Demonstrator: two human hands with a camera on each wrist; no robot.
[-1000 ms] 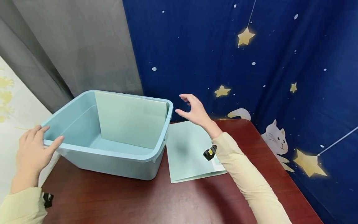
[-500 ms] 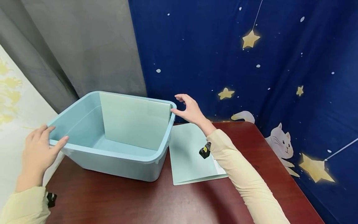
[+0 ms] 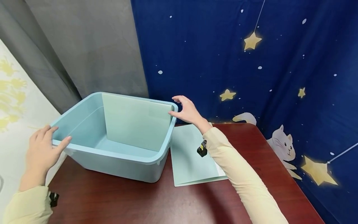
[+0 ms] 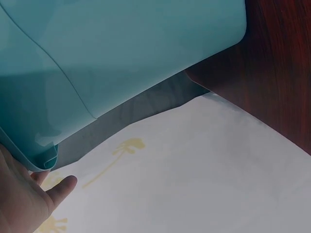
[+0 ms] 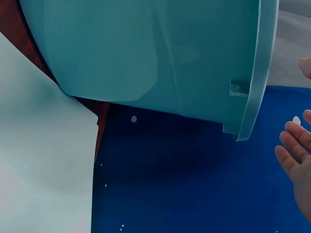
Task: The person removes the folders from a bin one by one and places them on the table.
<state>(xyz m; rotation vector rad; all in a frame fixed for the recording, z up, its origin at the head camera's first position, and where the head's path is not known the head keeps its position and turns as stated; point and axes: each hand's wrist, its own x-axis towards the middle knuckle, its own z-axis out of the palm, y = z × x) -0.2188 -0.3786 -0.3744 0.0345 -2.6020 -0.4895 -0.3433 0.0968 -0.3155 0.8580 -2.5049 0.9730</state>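
- The pale blue tub (image 3: 112, 153) sits left of centre in the frame, on the reddish-brown table (image 3: 134, 202); placing both hands at its rim seems to be the step in hand.
- The left hand (image 3: 43, 149), at the middle left, is spread wide at the tub's near left corner, thumb and fingers apart (how firmly they bear on the rim, if at all, I cannot tell).
- The right hand (image 3: 188, 110), near the middle of the frame, makes a wide arch by the far right corner; the right wrist view shows it clear of the rim, holding nothing.
- For a sound hold, the opposite corners suit well: fingers under the lip outside, thumbs inside, pressure even (so smooth a rim could slip from fingertips alone).
- The right thumb would do best to keep off the upright folder (image 3: 137, 121), whose top corner is close by and could be knocked.
- That pale green folder stands on edge inside the tub, along the far wall, with bare tub floor before it.
- A flat folder (image 3: 184, 152) lies just beside the tub, lower centre, partly behind the right sleeve (image 3: 237, 171) (its contents, if any, are hidden).
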